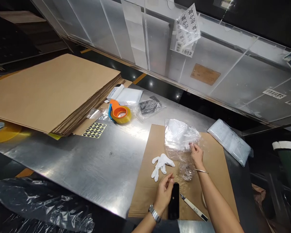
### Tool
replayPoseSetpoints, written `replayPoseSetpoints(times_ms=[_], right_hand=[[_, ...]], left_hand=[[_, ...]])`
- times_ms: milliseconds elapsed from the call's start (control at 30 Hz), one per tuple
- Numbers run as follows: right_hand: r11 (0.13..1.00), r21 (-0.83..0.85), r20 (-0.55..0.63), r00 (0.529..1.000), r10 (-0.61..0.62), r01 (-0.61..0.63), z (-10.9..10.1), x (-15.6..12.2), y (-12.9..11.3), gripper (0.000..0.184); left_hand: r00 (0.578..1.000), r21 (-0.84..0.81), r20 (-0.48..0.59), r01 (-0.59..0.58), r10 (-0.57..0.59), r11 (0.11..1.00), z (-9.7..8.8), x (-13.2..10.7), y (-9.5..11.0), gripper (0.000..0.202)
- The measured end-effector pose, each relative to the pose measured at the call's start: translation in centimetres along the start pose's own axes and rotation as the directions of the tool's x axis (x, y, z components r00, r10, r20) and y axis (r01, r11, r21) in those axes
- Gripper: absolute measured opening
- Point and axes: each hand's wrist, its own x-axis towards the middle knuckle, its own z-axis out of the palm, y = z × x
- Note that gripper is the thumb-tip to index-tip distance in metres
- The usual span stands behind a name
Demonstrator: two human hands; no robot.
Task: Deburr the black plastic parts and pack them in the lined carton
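Note:
My right hand [197, 156] pinches the edge of a clear plastic bag [178, 131] that lies crinkled on a cardboard sheet [145, 194]. My left hand [163, 194] is held lower on the sheet, its fingers loosely bent and nothing visible in them. Right beside it lies a black phone [174, 205]. A pair of white gloves [162, 165] rests just beyond the left hand. Between my forearms is a utility knife [193, 207] with a pale handle marked A26. Crumpled clear plastic [186, 171] sits below the bag. A tape roll [203, 199] is partly hidden by my right forearm.
A tall stack of cardboard [63, 94] occupies the metal table's [106, 174] left. Near it are an orange tape dispenser [118, 111], round black stickers [95, 130] and bagged items [150, 106]. A plastic-wrapped pack [229, 140] lies right. A translucent panel [160, 42] stands behind.

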Motion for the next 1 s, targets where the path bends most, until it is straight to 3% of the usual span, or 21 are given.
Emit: replayPoseSetpoints(times_ms=[100, 167, 267, 367, 433, 500, 567, 600, 667, 767, 833, 933, 1000], right_hand=[[0.995, -0.025, 0.013, 0.995, -0.096, 0.096, -1.7, -3.2, -2.6, 0.032], [0.983, -0.033, 0.086, 0.98, -0.179, 0.182, -2.6, -6.3, -5.0, 0.032], [0.961, -0.027, 0.189, 0.945, -0.265, 0.275, -3.9, -10.9, -8.0, 0.026], [0.943, 0.065, 0.285, 0.9, -0.331, 0.326, -5.5, -14.1, -8.9, 0.023], [0.964, 0.145, 0.263, 0.931, -0.254, 0.222, -6.8, -15.1, -8.0, 0.025], [0.968, 0.241, 0.213, 0.977, 0.021, -0.074, -8.1, -15.2, -6.5, 0.031], [0.869, 0.334, 0.281, 0.918, 0.279, -0.366, -9.0, -14.9, -4.9, 0.042], [0.809, 0.366, 0.375, 0.868, 0.325, -0.46, -9.2, -14.7, -4.3, 0.046], [0.739, 0.391, 0.569, 0.775, 0.275, -0.549, -9.5, -14.4, -3.6, 0.046], [0.705, 0.39, 0.717, 0.676, 0.17, -0.592, -9.7, -14.7, -3.2, 0.041], [0.704, 0.39, 0.741, 0.656, 0.142, -0.594, -9.6, -15.4, -3.4, 0.039], [0.741, 0.378, 0.735, 0.666, 0.124, -0.555, -9.4, -17.2, -4.2, 0.033], [0.785, 0.357, 0.736, 0.67, 0.097, -0.506, -9.2, -18.8, -5.2, 0.028]], left_hand=[[0.997, -0.154, 0.076, -0.001, 0.012, 0.988, 2.4, 1.4, 1.6, 0.055], [0.992, -0.263, 0.125, 0.029, 0.005, 0.964, 3.8, 1.8, 2.5, 0.063], [0.985, -0.386, 0.167, 0.113, -0.051, 0.916, 5.0, 1.3, 2.8, 0.051], [0.975, -0.441, 0.184, 0.198, -0.127, 0.875, 4.8, 0.0, 2.3, 0.038], [0.964, -0.443, 0.199, 0.248, -0.175, 0.862, 4.2, -1.2, 2.0, 0.035], [0.951, -0.422, 0.221, 0.293, -0.216, 0.858, 3.5, -2.6, 1.8, 0.032], [0.936, -0.382, 0.247, 0.331, -0.25, 0.863, 2.8, -4.0, 1.8, 0.032], [0.93, -0.357, 0.258, 0.345, -0.263, 0.868, 2.5, -4.6, 1.8, 0.032], [0.92, -0.301, 0.27, 0.359, -0.283, 0.883, 1.9, -5.7, 1.8, 0.033], [0.925, -0.206, 0.25, 0.34, -0.287, 0.918, 1.2, -6.9, 1.5, 0.035], [0.948, -0.138, 0.187, 0.284, -0.257, 0.949, 0.5, -7.5, 1.1, 0.037], [0.99, -0.015, 0.015, 0.138, -0.138, 0.99, -0.4, -9.0, -0.1, 0.034], [0.997, 0.087, -0.05, 0.06, -0.055, 0.994, -0.8, -10.5, -1.2, 0.029]])
